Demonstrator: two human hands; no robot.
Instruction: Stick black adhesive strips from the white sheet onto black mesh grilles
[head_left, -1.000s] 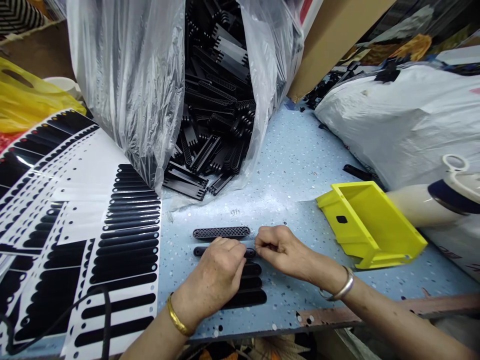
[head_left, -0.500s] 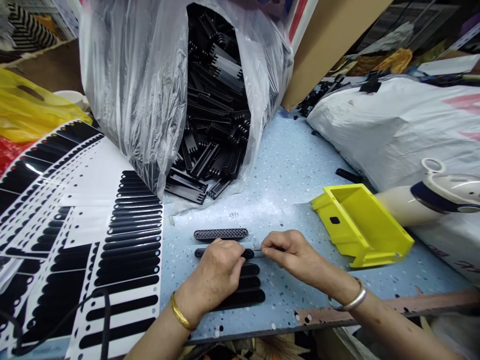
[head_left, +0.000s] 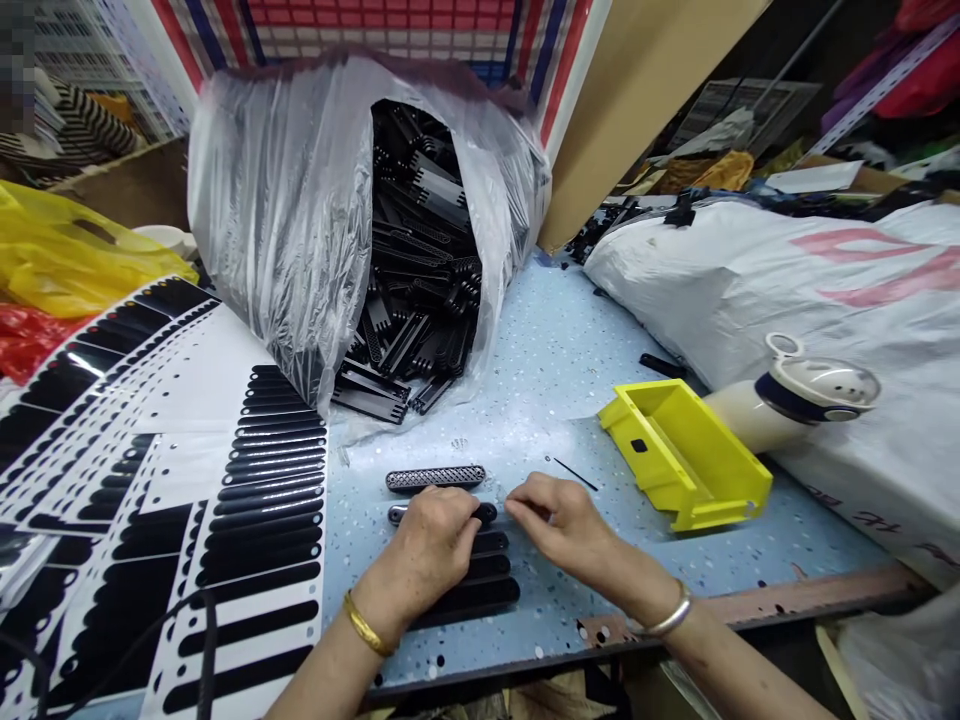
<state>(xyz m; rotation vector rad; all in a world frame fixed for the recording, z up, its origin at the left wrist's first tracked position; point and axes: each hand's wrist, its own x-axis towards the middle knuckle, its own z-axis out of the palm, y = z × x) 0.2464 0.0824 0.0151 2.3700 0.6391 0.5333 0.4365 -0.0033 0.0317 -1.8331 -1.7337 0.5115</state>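
Note:
My left hand [head_left: 435, 535], its fingers closed, rests over a black strip piece [head_left: 487, 513] whose two ends show on either side; the grip itself is hidden. Just right of that piece, my right hand [head_left: 555, 515] pinches with thumb and forefinger; anything between the tips is too small to make out. Above my left hand lies a black piece with a lattice face [head_left: 435, 477]. Several black strips [head_left: 491, 565] lie stacked in rows below, partly under my left hand. A thin dark sliver [head_left: 576, 473] sits on the blue table above my right hand.
Sheets of black stickers [head_left: 262, 490] cover the left side. A clear plastic bag [head_left: 300, 230] full of black pieces [head_left: 420, 290] stands behind. On the right are a yellow bin [head_left: 675, 460], a cream bottle [head_left: 750, 410] and a large white sack [head_left: 825, 300].
The pale thin strip seen between my hands no longer shows. A thin dark sliver now lies on the table above my right hand. The camera view has shifted, showing more at the top.

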